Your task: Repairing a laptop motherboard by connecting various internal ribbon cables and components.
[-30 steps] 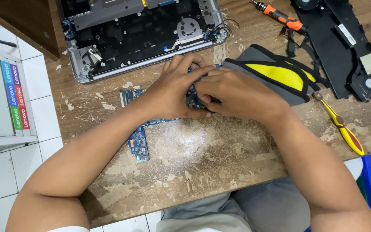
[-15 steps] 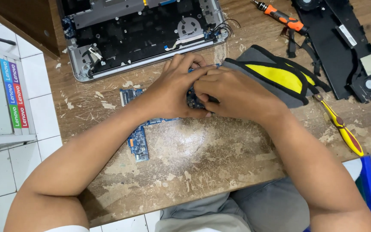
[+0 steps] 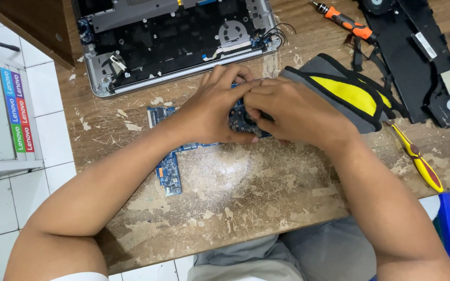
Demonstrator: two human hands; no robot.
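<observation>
- Hands: left hand (image 3: 212, 106) and right hand (image 3: 292, 112) both pinch the blue board (image 3: 169, 169) lying on the desk (image 3: 266, 187).
- Press softly, and keep the board flat so nothing bends.

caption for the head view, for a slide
Both hands, left and right, press on a blue circuit board on a worn wooden table.

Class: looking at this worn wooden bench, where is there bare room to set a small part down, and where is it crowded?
Bare wood lies between the two forearms, below the blue circuit board and toward the table's near edge. Crowded: the far edge with the opened laptop chassis, and the right, with the grey-and-yellow pouch, orange screwdriver, yellow screwdriver and black cover.
</observation>
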